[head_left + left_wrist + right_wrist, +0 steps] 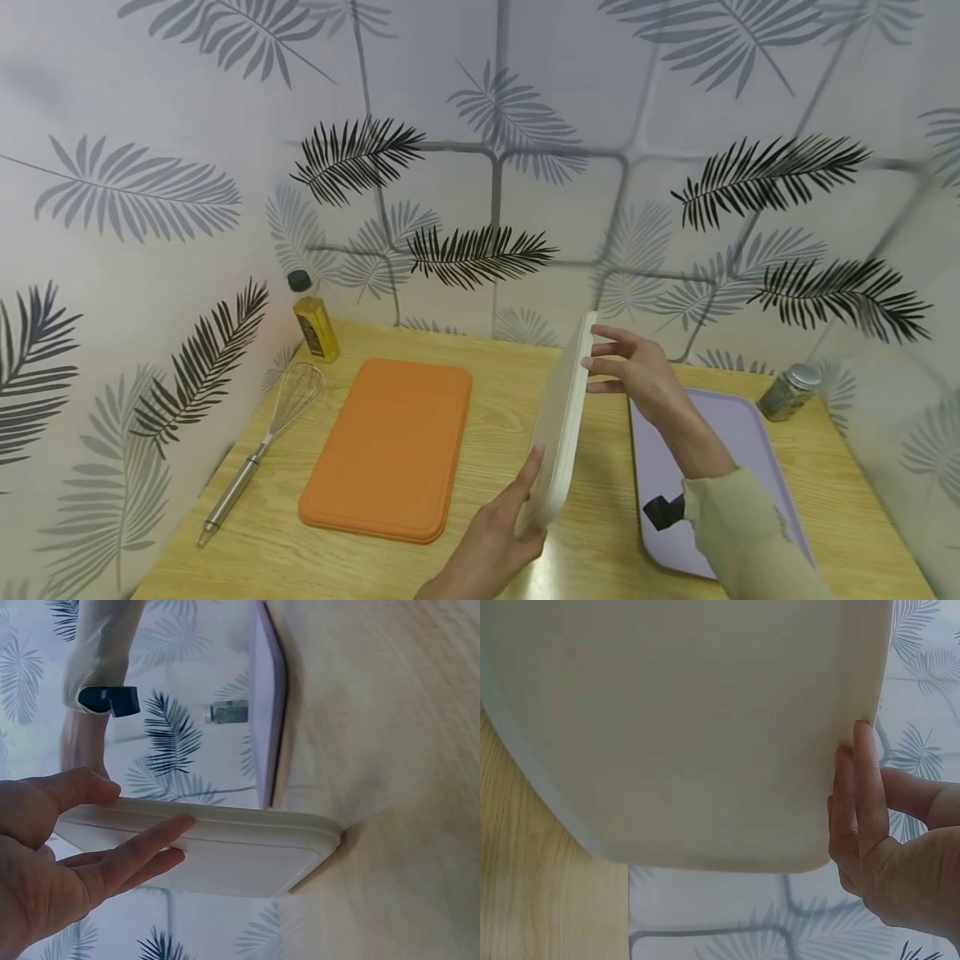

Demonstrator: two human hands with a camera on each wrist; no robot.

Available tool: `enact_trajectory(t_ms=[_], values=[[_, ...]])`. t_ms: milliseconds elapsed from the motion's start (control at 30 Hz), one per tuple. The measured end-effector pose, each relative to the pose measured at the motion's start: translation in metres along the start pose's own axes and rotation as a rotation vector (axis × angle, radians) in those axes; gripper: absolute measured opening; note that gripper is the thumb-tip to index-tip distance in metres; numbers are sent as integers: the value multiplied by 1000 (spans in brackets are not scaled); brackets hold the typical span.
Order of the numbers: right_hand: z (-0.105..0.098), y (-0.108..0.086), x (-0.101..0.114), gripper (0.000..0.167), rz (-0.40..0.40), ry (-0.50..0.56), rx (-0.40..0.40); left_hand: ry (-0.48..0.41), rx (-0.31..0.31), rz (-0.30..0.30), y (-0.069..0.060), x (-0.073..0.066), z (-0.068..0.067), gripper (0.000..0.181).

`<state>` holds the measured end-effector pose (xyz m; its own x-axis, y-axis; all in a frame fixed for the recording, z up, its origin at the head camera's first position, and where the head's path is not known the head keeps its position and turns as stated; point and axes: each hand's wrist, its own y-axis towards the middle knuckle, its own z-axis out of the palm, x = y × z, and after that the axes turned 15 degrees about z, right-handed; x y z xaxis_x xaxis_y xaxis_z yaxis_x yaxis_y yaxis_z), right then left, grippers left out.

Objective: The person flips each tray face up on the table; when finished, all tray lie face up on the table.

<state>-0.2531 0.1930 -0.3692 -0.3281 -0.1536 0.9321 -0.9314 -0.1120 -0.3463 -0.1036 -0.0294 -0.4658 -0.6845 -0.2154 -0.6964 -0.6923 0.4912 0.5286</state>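
Observation:
A white tray (566,425) is tipped up nearly on edge between both hands, above the middle of the table. My left hand (495,529) grips its near edge; in the left wrist view the thumb lies on one face of the tray (225,859) and fingers on the other. At the far upper edge my right hand (637,371) pinches the rim, as the right wrist view of the tray (675,735) also shows. Whether the lower edge touches the table cannot be told. To the left lies an orange tray-like board (390,450); a lilac tray (738,433) lies right, under the right forearm.
A metal whisk (262,446) lies at the table's left side. Behind it, by the wall, stands an oil bottle (317,325) with a dark cap. A small glass jar (790,392) with a metal lid is at the back right. Patterned walls border the wooden table (498,400).

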Motion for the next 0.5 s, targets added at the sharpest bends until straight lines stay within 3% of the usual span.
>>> enact_trajectory(t_ms=[200,500], values=[[8,6,11,64,25,-19,4,-73,-52,9,12,-8,-1,103],[18,17,17,63,44,-8,28,-62,-77,23,20,-15,-6,94]])
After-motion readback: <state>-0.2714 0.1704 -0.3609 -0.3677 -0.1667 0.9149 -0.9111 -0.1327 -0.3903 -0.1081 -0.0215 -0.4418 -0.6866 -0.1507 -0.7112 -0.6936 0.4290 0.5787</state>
